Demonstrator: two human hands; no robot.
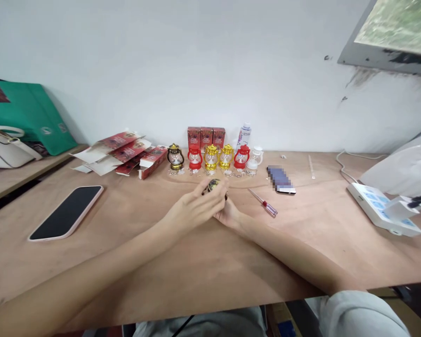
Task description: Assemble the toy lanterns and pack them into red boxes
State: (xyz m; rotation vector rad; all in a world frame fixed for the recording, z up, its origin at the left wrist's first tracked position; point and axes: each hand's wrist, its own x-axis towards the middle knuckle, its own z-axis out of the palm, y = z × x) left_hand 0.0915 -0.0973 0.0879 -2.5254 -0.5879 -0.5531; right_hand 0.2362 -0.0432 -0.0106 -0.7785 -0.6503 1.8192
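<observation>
Over the middle of the table, my left hand (pixel 200 202) and my right hand (pixel 229 214) are both closed around a small dark bronze lantern (pixel 214 184). Its round end shows above my fingers, and the rest is hidden by them. Beyond my hands stands a row of mini lanterns: a bronze one (pixel 176 157), red ones (pixel 194 158), gold ones (pixel 211 158) and a white one (pixel 254 158). Small metal rings and bits lie at their feet. To the right of my hands rests a screwdriver (pixel 269 208) with a clear and red handle.
Red boxes (pixel 206 135) and a white bottle (pixel 244 133) stand against the wall. Flattened cartons (pixel 115 152) are piled to their left. A phone (pixel 66 213) lies at left, another phone (pixel 280 179) at right. A power strip (pixel 382 208) with cords sits far right.
</observation>
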